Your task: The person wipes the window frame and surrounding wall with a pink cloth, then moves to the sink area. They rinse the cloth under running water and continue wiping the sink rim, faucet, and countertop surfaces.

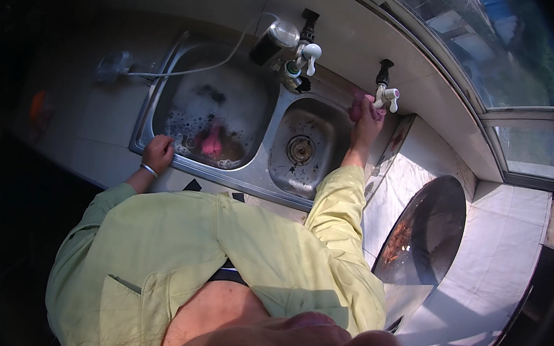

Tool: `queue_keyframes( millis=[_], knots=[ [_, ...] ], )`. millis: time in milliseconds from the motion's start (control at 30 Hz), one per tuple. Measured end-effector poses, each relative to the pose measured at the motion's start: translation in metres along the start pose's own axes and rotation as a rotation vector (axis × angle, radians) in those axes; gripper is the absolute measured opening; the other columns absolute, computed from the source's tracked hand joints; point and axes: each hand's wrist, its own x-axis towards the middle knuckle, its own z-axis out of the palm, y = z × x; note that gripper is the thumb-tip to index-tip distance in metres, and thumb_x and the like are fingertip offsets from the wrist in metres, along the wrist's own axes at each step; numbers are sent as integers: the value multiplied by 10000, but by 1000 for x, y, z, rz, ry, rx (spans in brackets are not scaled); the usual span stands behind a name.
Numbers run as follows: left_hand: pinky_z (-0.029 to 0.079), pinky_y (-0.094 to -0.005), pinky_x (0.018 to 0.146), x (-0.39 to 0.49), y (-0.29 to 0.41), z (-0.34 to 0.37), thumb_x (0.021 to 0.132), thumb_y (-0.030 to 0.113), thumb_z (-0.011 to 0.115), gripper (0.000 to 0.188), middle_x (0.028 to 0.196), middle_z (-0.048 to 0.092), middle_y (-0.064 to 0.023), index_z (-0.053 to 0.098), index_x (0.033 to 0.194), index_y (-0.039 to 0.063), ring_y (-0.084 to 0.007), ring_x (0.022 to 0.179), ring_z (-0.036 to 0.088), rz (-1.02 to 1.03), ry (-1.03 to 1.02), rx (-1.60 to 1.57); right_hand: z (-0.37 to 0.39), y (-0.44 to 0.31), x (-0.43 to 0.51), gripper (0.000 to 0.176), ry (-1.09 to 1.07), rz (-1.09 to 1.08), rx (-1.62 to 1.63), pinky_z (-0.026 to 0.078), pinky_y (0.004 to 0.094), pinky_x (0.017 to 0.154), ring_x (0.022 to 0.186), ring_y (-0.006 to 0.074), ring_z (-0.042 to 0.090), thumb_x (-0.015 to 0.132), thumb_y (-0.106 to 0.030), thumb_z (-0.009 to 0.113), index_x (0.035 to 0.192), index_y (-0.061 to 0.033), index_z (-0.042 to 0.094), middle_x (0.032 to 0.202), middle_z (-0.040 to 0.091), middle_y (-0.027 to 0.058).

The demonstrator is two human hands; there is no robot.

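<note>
My right hand [367, 123] reaches past the small sink basin [284, 138] and holds a pink cloth [361, 108] against the right-hand tap [384, 97] on the wall. My left hand [158, 153], with a bracelet at the wrist, rests with curled fingers on the front left rim of the large steel basin [159, 111]; it seems to hold nothing. Cloudy, sudsy water stands in that basin, and another pink cloth [211, 142] lies partly in it near the front. The small basin has dark bits around its drain [300, 150].
A second tap [310, 53] with a clear-topped dark cylinder [275, 40] stands behind the basins. A thin hose [186, 72] crosses the large basin to a clear object [115, 66]. To the right, a large dark wok [424, 232] with food residue stands by a tiled ledge [496, 234], below a window [489, 48].
</note>
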Motion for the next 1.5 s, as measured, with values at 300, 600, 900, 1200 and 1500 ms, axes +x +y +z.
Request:
queue_keyframes(
  millis=[300, 600, 900, 1200, 1500],
  knots=[
    [484, -388, 669, 0, 0, 0, 715, 33, 569, 91, 786, 594, -134, 603, 800, 38, -309, 754, 582, -3, 13, 7, 3, 37, -67, 149, 27, 646, 169, 532, 358, 542, 657, 224, 618, 832, -109, 587, 956, -29, 562, 798, 623, 101],
    [479, -393, 667, 1, 0, -3, 717, 39, 569, 98, 779, 579, -139, 593, 812, 36, -318, 754, 572, 35, 21, -4, 147, -67, 54, 436, -703, 425, -93, 464, 323, 833, 999, 194, 558, 903, -294, 490, 1244, -24, 456, 1118, 565, 105],
    [479, -397, 662, -1, 2, -4, 715, 41, 570, 103, 782, 580, -142, 597, 814, 37, -320, 753, 572, 20, 34, -15, 189, -6, 89, 358, -689, -174, -928, 458, 306, 772, 864, 227, 612, 800, -302, 644, 1052, -48, 621, 993, 635, 132],
    [478, -385, 672, 8, 10, -7, 723, 35, 567, 134, 792, 588, -128, 605, 851, 48, -311, 760, 577, -25, 21, -76, 200, -57, 59, 279, -403, -328, -694, 481, 296, 664, 691, 243, 612, 836, -307, 599, 930, -48, 636, 764, 636, 99],
    [416, -375, 906, 190, 104, 4, 731, 206, 633, 468, 1094, 562, -138, 514, 1163, 70, -305, 1044, 511, 194, 111, -253, 242, -55, 30, 280, -391, -542, -1440, 480, 461, 648, 764, 372, 598, 879, -344, 495, 875, -75, 572, 822, 590, 185]
  ],
)
